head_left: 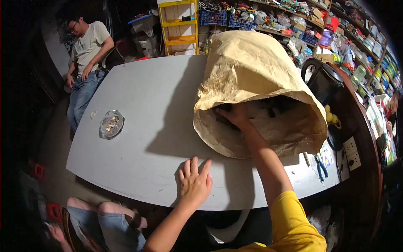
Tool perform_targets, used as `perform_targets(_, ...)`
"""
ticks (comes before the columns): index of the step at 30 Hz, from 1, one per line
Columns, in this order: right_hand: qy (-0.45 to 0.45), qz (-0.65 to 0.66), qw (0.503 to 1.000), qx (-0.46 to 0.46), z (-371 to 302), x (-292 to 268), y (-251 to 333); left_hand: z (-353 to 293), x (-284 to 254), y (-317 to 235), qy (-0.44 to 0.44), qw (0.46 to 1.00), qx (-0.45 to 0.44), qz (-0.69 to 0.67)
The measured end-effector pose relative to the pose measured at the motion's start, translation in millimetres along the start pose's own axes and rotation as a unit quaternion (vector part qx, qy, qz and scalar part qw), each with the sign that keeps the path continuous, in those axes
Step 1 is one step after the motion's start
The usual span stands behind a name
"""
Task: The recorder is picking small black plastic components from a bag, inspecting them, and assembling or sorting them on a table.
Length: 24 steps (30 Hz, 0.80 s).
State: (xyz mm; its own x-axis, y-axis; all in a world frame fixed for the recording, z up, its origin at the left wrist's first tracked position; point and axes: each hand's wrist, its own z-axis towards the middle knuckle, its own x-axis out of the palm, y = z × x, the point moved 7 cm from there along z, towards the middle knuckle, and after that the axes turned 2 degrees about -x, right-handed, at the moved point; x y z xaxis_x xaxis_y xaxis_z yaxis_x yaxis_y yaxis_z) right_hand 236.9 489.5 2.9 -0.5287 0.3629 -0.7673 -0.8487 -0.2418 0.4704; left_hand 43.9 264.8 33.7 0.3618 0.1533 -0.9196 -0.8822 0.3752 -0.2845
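Observation:
A large tan paper sack (252, 63) lies on its side on the white table (138, 88), its wide mouth facing me. My right hand (236, 114) reaches inside that mouth, near the upper left of the opening. One digit points out to the left; the other fingers are lost in shadow, so their grip does not show. Dark pieces (272, 110), too dim to name, sit deeper in the sack. My left hand (195, 182) rests on the tabletop by the near edge, fingers spread and holding nothing, a little in front of the sack.
A clear glass ashtray (111, 124) with butts stands on the left. Right of the sack are a black electric kettle (325, 80), blue-handled pliers (321, 168) and a socket strip (351, 153). One person (90, 50) sits at the far left; another's knees (105, 214) are near left.

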Motion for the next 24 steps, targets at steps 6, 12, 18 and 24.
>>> perform_targets(6,-0.049,0.036,0.995,-0.080,-0.7,-18.9,26.8,2.9,-1.2,1.8,0.010,1.000,-0.003,0.003)
perform_targets(12,-0.069,0.083,0.991,-0.074,-7.8,-17.9,22.8,2.9,-1.9,-0.2,0.009,1.000,-0.002,0.009)
perform_targets(18,-0.059,-0.034,0.997,-0.023,-46.1,-37.6,21.2,-2.2,-3.6,-0.3,-0.013,1.000,0.003,0.016)
perform_targets(24,-0.026,0.049,0.997,0.055,-104.5,-81.5,25.3,-4.9,-0.8,-2.3,-0.026,1.000,0.004,0.011)
